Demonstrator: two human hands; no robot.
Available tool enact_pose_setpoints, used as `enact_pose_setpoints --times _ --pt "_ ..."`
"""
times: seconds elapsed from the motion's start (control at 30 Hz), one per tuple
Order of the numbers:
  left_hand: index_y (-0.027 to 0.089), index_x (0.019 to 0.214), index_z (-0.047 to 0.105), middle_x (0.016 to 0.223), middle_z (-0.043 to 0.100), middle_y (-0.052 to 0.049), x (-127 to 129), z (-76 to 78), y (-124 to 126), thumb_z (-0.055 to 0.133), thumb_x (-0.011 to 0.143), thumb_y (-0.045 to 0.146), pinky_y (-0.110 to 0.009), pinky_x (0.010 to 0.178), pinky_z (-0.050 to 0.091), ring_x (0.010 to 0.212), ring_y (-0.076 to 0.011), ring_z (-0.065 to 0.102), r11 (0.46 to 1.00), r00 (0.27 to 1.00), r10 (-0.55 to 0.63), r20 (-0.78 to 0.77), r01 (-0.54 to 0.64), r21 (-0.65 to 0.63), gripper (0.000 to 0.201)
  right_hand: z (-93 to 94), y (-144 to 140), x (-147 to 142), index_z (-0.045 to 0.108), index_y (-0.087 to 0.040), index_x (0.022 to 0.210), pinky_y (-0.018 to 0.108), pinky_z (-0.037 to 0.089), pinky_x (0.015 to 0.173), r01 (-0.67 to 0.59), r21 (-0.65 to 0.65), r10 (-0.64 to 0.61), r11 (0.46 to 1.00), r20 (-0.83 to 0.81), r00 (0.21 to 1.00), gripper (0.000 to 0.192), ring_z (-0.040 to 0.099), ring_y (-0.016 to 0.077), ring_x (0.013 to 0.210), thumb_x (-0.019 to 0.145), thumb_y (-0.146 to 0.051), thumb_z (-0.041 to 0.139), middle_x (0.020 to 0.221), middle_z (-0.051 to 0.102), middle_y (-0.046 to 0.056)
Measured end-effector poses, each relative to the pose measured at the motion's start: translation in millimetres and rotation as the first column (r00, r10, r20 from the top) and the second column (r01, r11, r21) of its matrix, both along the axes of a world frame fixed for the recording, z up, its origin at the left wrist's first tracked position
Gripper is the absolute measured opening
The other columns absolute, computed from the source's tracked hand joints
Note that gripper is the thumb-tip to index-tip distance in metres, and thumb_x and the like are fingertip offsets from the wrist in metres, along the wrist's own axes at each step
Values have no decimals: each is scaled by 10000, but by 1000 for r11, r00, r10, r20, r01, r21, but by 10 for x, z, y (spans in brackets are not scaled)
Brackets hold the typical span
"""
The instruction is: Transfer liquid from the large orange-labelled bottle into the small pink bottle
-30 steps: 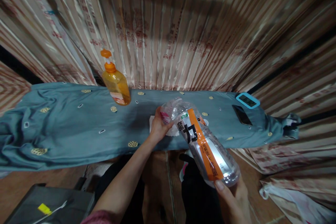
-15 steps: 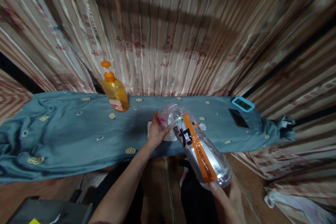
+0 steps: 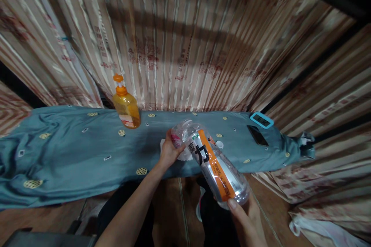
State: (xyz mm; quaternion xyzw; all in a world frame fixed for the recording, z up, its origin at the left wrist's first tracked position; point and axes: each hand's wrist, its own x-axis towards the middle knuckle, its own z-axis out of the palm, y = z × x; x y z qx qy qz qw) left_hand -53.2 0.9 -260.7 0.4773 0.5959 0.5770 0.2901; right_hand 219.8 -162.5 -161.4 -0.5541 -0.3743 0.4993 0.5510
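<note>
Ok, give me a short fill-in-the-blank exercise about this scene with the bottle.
1. Both hands hold a clear plastic bottle whose label stripe is ____.
2. The left hand grips the bottle's ____ end.
3. The pump bottle stands on a ____ cloth.
4. The right hand supports the bottle's ____.

Missing words: orange; cap; blue; base
</note>
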Motion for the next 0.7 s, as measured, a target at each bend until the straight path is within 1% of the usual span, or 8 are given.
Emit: enact_pose_setpoints --times 0.2,0.33,0.4,0.47,0.57,0.63,0.7 --pt "228 1580 571 1465 854 -145 9 -2 13 1011 711 258 -559 1224 685 1350 -398 859 1000 1000 3 -24 -3 -6 975 -80 23 77 846 -256 1534 499 665 1116 -18 11 18 1000 23 1000 873 880 451 1310 819 -699 1076 1356 975 150" --pt "221 1599 557 1470 846 -159 -3 13 -13 1001 734 280 -570 1212 684 1357 -405 850 1000 999 4 -47 -5 -22 974 -121 8 73 828 -248 1567 489 667 1105 -51 10 51 999 8 999 898 899 446 1277 844 -728 1060 1348 980 161" --pt "216 1604 553 1458 850 -163 -11 26 -23 1005 740 304 -570 1191 690 1332 -403 856 999 999 -2 -50 0 -40 979 -144 1 64 818 -246 1576 509 675 1104 -58 19 58 998 -6 998 928 910 452 1260 831 -736 1071 1339 985 167" --pt "218 1605 557 1444 858 -161 -17 45 -27 1020 732 319 -564 1175 695 1303 -399 866 998 999 -7 -49 4 -57 993 -169 2 62 825 -243 1553 531 680 1112 -52 24 52 998 -21 998 923 911 461 1267 817 -739 1080 1336 986 172" --pt "230 1612 566 1454 864 -155 -24 76 -27 1055 695 310 -558 1203 685 1326 -400 867 997 998 6 -60 -11 -79 1043 -188 19 66 850 -250 1456 537 694 1087 -37 19 38 999 -57 998 857 918 464 1256 792 -733 1093 1319 988 169" --pt "228 1626 561 1449 871 -157 -27 90 -24 1064 685 291 -555 1211 680 1329 -399 869 994 997 18 -69 -26 -103 1069 -172 34 60 847 -263 1414 513 686 1091 -40 20 41 999 -69 997 806 926 442 1240 789 -701 1107 1307 991 152" --pt "237 1638 554 1422 884 -144 -29 92 -21 1057 696 271 -545 1194 685 1289 -384 880 992 997 21 -68 -29 -123 1068 -132 49 35 837 -274 1402 484 663 1106 -41 16 42 999 -69 997 787 929 413 1224 785 -667 1125 1292 993 132"
